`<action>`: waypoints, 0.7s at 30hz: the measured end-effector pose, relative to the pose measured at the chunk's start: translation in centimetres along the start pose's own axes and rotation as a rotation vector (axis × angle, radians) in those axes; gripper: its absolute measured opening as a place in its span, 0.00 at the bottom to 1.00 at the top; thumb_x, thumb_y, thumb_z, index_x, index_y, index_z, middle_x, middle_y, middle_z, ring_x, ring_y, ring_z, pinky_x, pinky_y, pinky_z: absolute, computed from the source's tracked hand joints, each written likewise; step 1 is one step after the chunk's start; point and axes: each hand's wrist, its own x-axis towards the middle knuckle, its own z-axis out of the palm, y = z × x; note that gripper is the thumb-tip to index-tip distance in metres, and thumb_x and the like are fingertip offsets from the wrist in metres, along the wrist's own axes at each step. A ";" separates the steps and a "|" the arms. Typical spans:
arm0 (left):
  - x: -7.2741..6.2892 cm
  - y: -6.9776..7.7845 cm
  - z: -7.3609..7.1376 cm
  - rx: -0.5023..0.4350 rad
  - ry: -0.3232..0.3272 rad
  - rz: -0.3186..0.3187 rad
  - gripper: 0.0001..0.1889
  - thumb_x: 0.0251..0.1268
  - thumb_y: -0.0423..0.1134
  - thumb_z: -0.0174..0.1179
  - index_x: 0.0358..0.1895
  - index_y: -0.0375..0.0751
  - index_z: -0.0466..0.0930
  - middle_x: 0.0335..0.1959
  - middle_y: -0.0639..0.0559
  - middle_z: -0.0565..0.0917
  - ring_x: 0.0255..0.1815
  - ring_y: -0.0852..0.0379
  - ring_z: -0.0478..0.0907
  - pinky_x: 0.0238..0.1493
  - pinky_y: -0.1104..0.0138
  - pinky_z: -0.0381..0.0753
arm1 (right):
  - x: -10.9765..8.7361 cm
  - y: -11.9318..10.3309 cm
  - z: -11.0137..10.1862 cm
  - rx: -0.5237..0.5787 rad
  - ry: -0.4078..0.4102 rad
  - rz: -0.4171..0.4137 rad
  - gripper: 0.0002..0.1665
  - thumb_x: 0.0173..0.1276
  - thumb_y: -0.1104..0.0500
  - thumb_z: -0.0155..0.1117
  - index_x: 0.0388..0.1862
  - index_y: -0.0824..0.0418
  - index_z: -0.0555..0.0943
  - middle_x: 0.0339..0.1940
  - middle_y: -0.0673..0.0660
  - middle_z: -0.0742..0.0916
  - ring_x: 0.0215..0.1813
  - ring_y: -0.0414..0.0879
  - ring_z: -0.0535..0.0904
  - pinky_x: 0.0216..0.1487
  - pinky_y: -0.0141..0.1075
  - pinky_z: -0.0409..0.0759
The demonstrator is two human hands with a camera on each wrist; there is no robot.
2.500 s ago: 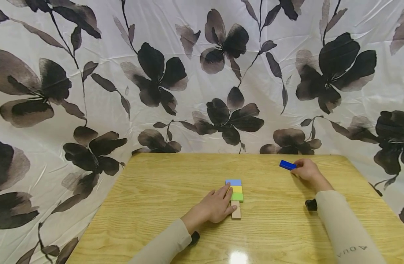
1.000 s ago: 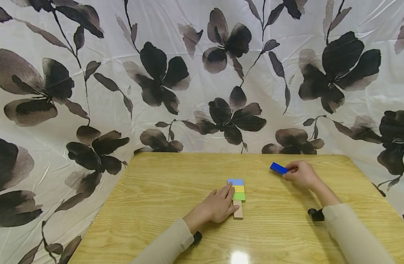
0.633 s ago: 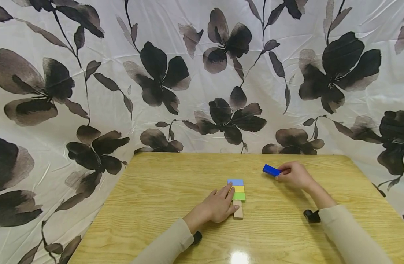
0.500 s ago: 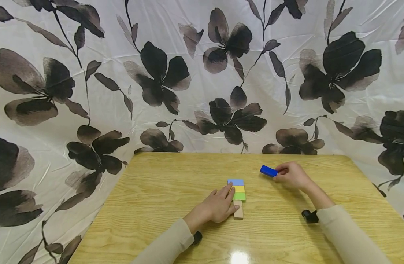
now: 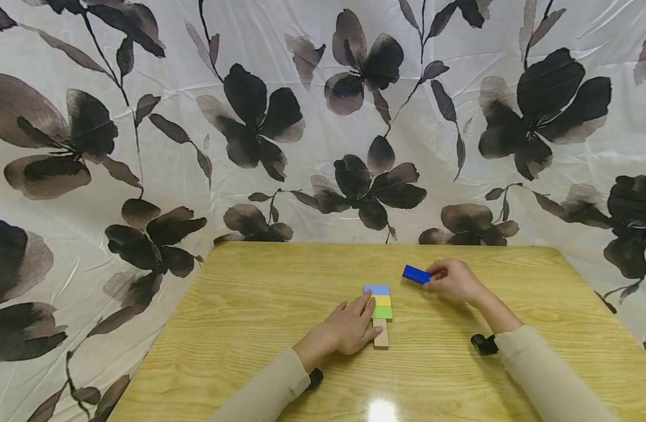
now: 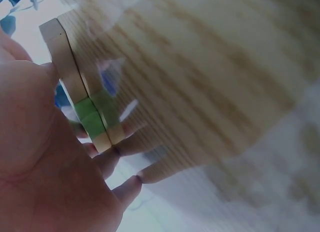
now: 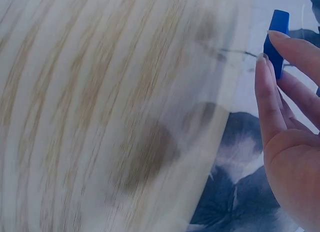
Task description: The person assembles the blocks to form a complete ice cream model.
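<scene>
My right hand (image 5: pixel 454 282) pinches one end of a dark blue block (image 5: pixel 416 274) between thumb and fingers, above the table to the right of a row of blocks. In the right wrist view the same blue block (image 7: pixel 276 42) is gripped at the fingertips. My left hand (image 5: pixel 349 328) lies with fingers extended along the left side of the row, its fingertips overlapping the blocks. That row holds a light blue block (image 5: pixel 378 289), a yellow block (image 5: pixel 383 300), a green block (image 5: pixel 384 312) and, nearest me, a natural wood block (image 5: pixel 380 339) set lengthwise, touched by the thumb.
The glossy wooden table (image 5: pixel 249 281) mirrors the blocks and left fingers in the left wrist view. Behind it hangs a white cloth (image 5: pixel 312 135) with dark flowers. Black wrist cameras sit under both sleeves, one by the right cuff (image 5: pixel 483 344).
My right hand has carried the dark blue block leftward and slightly nearer me, closer to the row. The left hand and the other blocks have stayed in place.
</scene>
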 end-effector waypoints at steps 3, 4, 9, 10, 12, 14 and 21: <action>0.0 0.0 0.0 0.003 0.000 0.000 0.37 0.83 0.61 0.33 0.84 0.42 0.46 0.85 0.47 0.42 0.84 0.54 0.44 0.79 0.51 0.56 | 0.3 0.0 0.4 -0.003 -0.002 -0.017 0.19 0.59 0.66 0.78 0.46 0.75 0.85 0.33 0.59 0.88 0.37 0.45 0.82 0.36 0.32 0.78; 0.0 0.0 0.0 0.004 0.001 0.001 0.37 0.83 0.61 0.33 0.84 0.42 0.46 0.85 0.47 0.43 0.84 0.54 0.44 0.79 0.51 0.56 | 0.4 0.0 0.5 -0.005 -0.002 -0.020 0.18 0.59 0.66 0.78 0.46 0.75 0.85 0.33 0.59 0.88 0.37 0.45 0.82 0.36 0.31 0.78; 0.0 -0.1 0.0 0.001 0.005 0.003 0.37 0.83 0.61 0.33 0.84 0.42 0.46 0.85 0.47 0.43 0.84 0.54 0.44 0.79 0.51 0.56 | 0.9 -0.2 1.0 -0.018 -0.021 -0.030 0.18 0.60 0.67 0.77 0.47 0.74 0.85 0.35 0.59 0.88 0.38 0.46 0.82 0.36 0.32 0.79; 0.0 -0.1 0.0 -0.001 0.004 0.003 0.37 0.83 0.61 0.33 0.84 0.42 0.46 0.85 0.47 0.43 0.84 0.54 0.44 0.79 0.50 0.56 | 0.9 -0.3 1.1 -0.021 -0.023 -0.031 0.18 0.60 0.67 0.77 0.47 0.74 0.85 0.36 0.59 0.88 0.38 0.46 0.82 0.36 0.32 0.79; 0.0 -0.1 0.0 -0.001 0.006 0.004 0.37 0.83 0.61 0.33 0.84 0.42 0.46 0.85 0.47 0.43 0.84 0.54 0.44 0.79 0.50 0.56 | 1.1 -0.4 1.3 -0.019 -0.023 -0.033 0.18 0.60 0.67 0.77 0.47 0.74 0.85 0.36 0.60 0.88 0.38 0.46 0.81 0.36 0.32 0.79; 0.0 -0.1 -0.1 0.000 0.005 0.005 0.37 0.84 0.61 0.33 0.84 0.42 0.46 0.85 0.47 0.43 0.84 0.54 0.44 0.79 0.50 0.56 | 1.2 -0.6 1.6 -0.010 -0.027 -0.037 0.18 0.60 0.67 0.77 0.47 0.75 0.85 0.36 0.60 0.88 0.38 0.46 0.81 0.36 0.32 0.78; 0.0 0.0 -0.1 -0.003 0.005 0.003 0.37 0.84 0.61 0.34 0.84 0.42 0.47 0.85 0.47 0.44 0.84 0.54 0.45 0.78 0.50 0.57 | 1.9 -0.5 2.9 -0.016 -0.029 -0.044 0.17 0.59 0.67 0.77 0.46 0.73 0.86 0.34 0.58 0.88 0.36 0.45 0.81 0.35 0.32 0.78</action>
